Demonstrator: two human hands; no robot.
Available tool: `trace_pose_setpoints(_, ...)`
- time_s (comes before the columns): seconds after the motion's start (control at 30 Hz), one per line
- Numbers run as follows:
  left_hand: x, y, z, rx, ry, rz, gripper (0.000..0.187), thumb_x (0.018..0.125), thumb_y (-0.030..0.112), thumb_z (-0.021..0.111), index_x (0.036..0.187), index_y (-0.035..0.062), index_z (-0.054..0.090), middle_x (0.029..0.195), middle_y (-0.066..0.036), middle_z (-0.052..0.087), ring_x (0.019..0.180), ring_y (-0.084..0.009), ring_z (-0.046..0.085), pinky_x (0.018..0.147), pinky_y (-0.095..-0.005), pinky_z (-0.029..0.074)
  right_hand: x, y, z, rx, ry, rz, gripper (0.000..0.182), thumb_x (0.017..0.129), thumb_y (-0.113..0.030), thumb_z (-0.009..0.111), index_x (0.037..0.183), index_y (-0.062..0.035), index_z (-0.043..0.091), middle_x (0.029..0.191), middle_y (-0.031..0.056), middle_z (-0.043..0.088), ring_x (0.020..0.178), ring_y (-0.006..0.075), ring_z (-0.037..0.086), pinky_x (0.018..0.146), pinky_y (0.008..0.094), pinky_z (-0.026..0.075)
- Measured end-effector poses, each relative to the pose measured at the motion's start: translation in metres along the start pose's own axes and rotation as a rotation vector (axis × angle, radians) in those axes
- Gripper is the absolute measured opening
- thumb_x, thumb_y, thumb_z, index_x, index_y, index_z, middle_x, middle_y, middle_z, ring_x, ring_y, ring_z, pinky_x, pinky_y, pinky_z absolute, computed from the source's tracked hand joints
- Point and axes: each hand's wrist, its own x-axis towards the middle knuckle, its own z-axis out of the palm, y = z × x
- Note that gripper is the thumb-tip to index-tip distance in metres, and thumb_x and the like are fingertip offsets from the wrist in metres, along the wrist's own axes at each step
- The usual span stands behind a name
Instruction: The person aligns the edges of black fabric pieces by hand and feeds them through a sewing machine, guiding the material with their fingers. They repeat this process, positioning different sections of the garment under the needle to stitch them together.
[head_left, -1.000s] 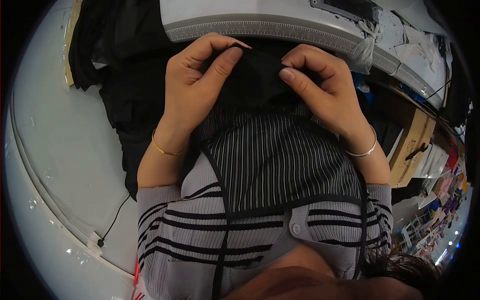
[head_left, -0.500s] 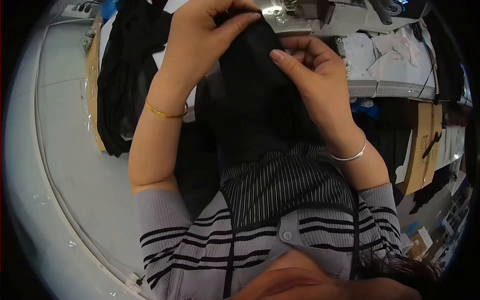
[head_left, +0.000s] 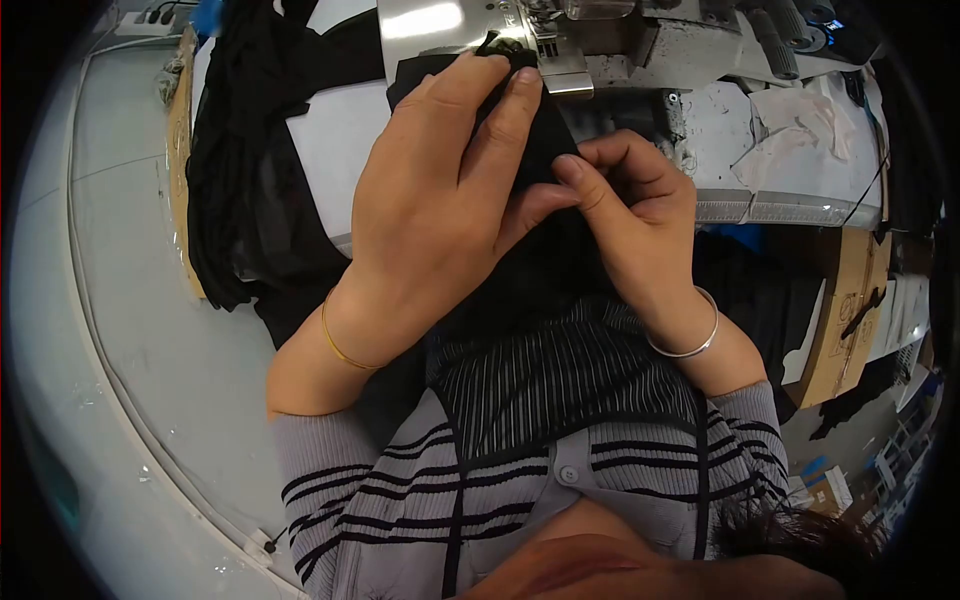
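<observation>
Black cloth [head_left: 548,135] stretches from the metal plate of a sewing machine [head_left: 570,82] down towards my lap. My left hand [head_left: 430,190] lies over this cloth with its fingers stretched forward, fingertips close to the machine's presser area. Its thumb points right, nearly meeting my right thumb. At the cloth's right edge, my right hand [head_left: 640,200] pinches the fabric between thumb and curled fingers. The part of the cloth beneath my left palm is hidden.
More black fabric [head_left: 235,180] is heaped on the left side of the white table [head_left: 335,140]. A ruler strip [head_left: 790,208] runs along the table's right front edge, near pale scraps [head_left: 800,120]. A cardboard box [head_left: 845,320] stands lower right.
My left hand has gone from pinching the cloth's upper end to lying stretched across it. My right hand has moved slightly down, still pinching. More of the machine plate shows.
</observation>
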Motion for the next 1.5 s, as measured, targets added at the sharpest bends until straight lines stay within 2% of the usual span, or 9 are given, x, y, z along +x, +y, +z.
trace_pose_setpoints(0.37, 0.018, -0.007, 0.017, -0.063, -0.020, 0.016, 0.067, 0.085, 0.048, 0.076, 0.134, 0.0047, 0.064, 0.134, -0.018, 0.059, 0.117, -0.0345, 0.062, 0.094, -0.0397, 0.054, 0.011, -0.006, -0.010, 0.029, 0.043, -0.045, 0.012, 0.093, -0.010, 0.076, 0.093, -0.0004, 0.069, 0.076, -0.0032, 0.065, 0.067, 0.0010, 0.053, 0.060, 0.0183, 0.042)
trace_pose_setpoints(0.63, 0.014, -0.057, 0.025, -0.164, 0.010, 0.041, 0.059, 0.083, 0.033, 0.082, 0.128, 0.0017, 0.059, 0.138, -0.018, 0.057, 0.128, -0.0406, 0.056, 0.104, -0.0478, 0.048, 0.025, -0.014, 0.008, -0.061, 0.096, -0.114, 0.014, 0.092, -0.010, 0.076, 0.088, 0.0001, 0.068, 0.072, -0.0036, 0.063, 0.064, 0.0012, 0.051, 0.057, 0.0187, 0.041)
trace_pose_setpoints(0.73, -0.019, -0.042, 0.028, -0.249, 0.247, -0.114, 0.059, 0.087, 0.025, 0.081, 0.131, -0.0001, 0.051, 0.138, -0.016, 0.058, 0.126, -0.0317, 0.059, 0.103, -0.0432, 0.049, 0.022, -0.017, 0.008, -0.060, 0.114, -0.051, 0.016, 0.092, -0.012, 0.077, 0.088, 0.0001, 0.068, 0.071, -0.0039, 0.063, 0.064, 0.0019, 0.051, 0.057, 0.0199, 0.041)
trace_pose_setpoints(0.8, -0.048, -0.023, 0.020, -0.706, 0.047, -0.915, 0.043, 0.091, 0.016, 0.078, 0.125, -0.0010, 0.058, 0.125, -0.010, 0.066, 0.115, -0.0186, 0.063, 0.099, -0.0342, 0.050, 0.018, -0.011, 0.005, -0.161, 0.006, -0.010, 0.026, 0.092, -0.022, 0.078, 0.087, 0.0010, 0.067, 0.071, -0.0012, 0.063, 0.064, 0.0041, 0.052, 0.056, 0.0209, 0.041)
trace_pose_setpoints(0.93, -0.052, -0.072, -0.033, -0.519, -0.033, -0.562, 0.018, 0.094, 0.006, 0.072, 0.109, -0.0035, 0.070, 0.092, 0.000, 0.071, 0.087, -0.0082, 0.063, 0.081, -0.0246, 0.050, 0.002, 0.032, 0.009, -0.373, -0.194, -0.368, 0.036, 0.091, -0.032, 0.079, 0.089, 0.0019, 0.067, 0.071, 0.0019, 0.063, 0.065, 0.0084, 0.054, 0.058, 0.0238, 0.044)
trace_pose_setpoints(1.03, -0.017, -0.119, -0.048, 0.074, 0.017, -0.347, 0.017, 0.094, 0.001, 0.068, 0.111, 0.0011, 0.070, 0.092, -0.005, 0.071, 0.080, -0.0130, 0.066, 0.073, -0.0255, 0.051, -0.033, 0.015, 0.023, 0.180, -0.742, 0.151, 0.041, 0.090, -0.035, 0.080, 0.094, 0.0030, 0.066, 0.080, 0.0068, 0.066, 0.073, 0.0128, 0.058, 0.065, 0.0274, 0.049)
trace_pose_setpoints(1.13, -0.028, -0.106, -0.018, 0.106, 0.363, -0.115, 0.019, 0.092, -0.001, 0.067, 0.110, 0.0037, 0.070, 0.094, -0.007, 0.070, 0.079, -0.0158, 0.067, 0.071, -0.0267, 0.052, -0.053, 0.034, 0.030, 0.172, -0.697, 0.250, 0.046, 0.091, -0.037, 0.077, 0.111, 0.0034, 0.066, 0.106, 0.0124, 0.071, 0.092, 0.0183, 0.066, 0.085, 0.0338, 0.055)
trace_pose_setpoints(1.23, -0.062, 0.003, -0.030, -0.620, -0.022, -0.437, 0.032, 0.090, 0.002, 0.071, 0.122, -0.0020, 0.066, 0.114, -0.009, 0.067, 0.104, -0.0164, 0.067, 0.090, -0.0281, 0.053, -0.055, 0.039, 0.020, -0.196, -0.708, 0.210, 0.041, 0.090, -0.030, 0.075, 0.114, 0.0029, 0.067, 0.103, 0.0163, 0.071, 0.103, 0.0309, 0.067, 0.091, 0.0405, 0.055)
trace_pose_setpoints(1.5, -0.108, 0.047, -0.005, -0.471, -0.061, -0.614, 0.013, 0.090, -0.001, 0.067, 0.102, -0.0043, 0.066, 0.101, -0.010, 0.069, 0.086, -0.0192, 0.067, 0.074, -0.0280, 0.052, -0.074, 0.057, 0.018, -0.516, -0.685, -0.052, 0.055, 0.088, -0.032, 0.076, 0.120, 0.0083, 0.057, 0.104, 0.0276, 0.065, 0.097, 0.0416, 0.064, 0.087, 0.0467, 0.054)
